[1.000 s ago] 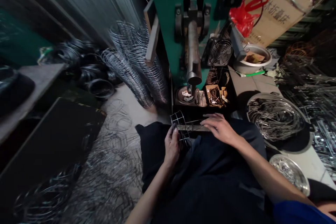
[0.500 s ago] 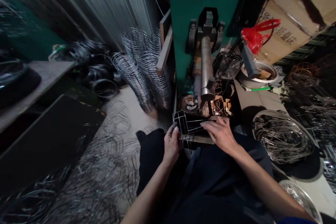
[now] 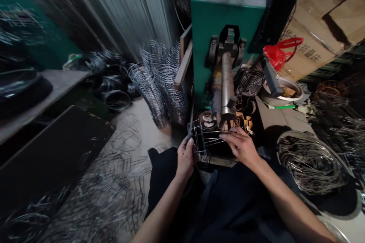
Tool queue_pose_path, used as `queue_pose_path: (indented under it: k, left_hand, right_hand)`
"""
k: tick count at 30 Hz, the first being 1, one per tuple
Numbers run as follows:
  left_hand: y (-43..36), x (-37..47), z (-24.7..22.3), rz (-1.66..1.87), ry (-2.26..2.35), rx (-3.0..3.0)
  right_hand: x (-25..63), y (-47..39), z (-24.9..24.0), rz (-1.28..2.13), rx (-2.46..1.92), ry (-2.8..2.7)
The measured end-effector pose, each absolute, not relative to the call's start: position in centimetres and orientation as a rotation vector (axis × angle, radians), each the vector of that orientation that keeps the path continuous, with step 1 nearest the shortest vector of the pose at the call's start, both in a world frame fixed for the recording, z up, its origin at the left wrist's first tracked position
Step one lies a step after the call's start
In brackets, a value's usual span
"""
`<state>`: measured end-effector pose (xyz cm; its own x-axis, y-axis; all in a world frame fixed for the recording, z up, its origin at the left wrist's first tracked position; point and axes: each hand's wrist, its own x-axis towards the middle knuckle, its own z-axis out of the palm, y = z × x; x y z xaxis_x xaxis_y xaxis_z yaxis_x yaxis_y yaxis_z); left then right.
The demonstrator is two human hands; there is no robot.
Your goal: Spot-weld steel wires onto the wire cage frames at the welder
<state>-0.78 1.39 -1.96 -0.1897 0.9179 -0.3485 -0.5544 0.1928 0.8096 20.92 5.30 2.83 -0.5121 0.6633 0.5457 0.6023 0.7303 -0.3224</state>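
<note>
Between my hands is a small wire rack with a crossed grid at its left end and long wires running right. My left hand grips the grid end, thumb on top. With fingers pinched together, my right hand holds the right end of the wires, close under the electrode tip of the green welding machine. The machine's thick metal arm points down just above my right fingers. Whether the wires touch the tip, I cannot tell.
Tall stacks of bent wire frames stand left of the machine. Loose wire pieces cover the floor at left. At right sit a tub of wires, a small fan and a white basin. Cardboard boxes rise behind.
My view has tipped up, so the machine's control panel with a lit red lamp now shows. The wire rack has turned slightly in my hands; both hands keep their hold.
</note>
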Motion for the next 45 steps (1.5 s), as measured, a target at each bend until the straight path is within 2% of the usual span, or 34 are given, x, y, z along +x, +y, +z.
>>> queue_pose_path:
  k: [17,28,33,36,39,42,45]
  left_hand:
    - [3.1,-2.1,-0.5,1.356,1.122,0.49]
    - [5.3,-3.0,-0.1,1.315,1.156,0.547]
    - [6.8,-3.6,0.2,1.271,1.165,0.622]
    - [7.1,-3.7,0.3,1.246,1.155,0.656]
    - [6.7,-3.5,0.7,1.247,1.16,0.661]
    - [5.2,-3.7,1.5,1.25,1.177,0.665]
    - [3.0,-5.7,3.1,1.264,1.22,0.718]
  right_hand:
    - [20.3,6.6,2.3,0.202,-1.02,-2.186]
    - [21.8,7.1,3.0,0.026,-1.175,-2.183]
    - [21.3,7.8,3.0,0.058,-1.19,-2.133]
    - [21.9,7.5,3.2,0.294,-1.236,-1.996]
    - [23.9,6.7,3.5,0.568,-1.309,-1.615]
    - [27.2,5.5,3.9,0.584,-1.37,-1.299]
    - [31.1,3.4,3.8,0.455,-1.543,-1.335]
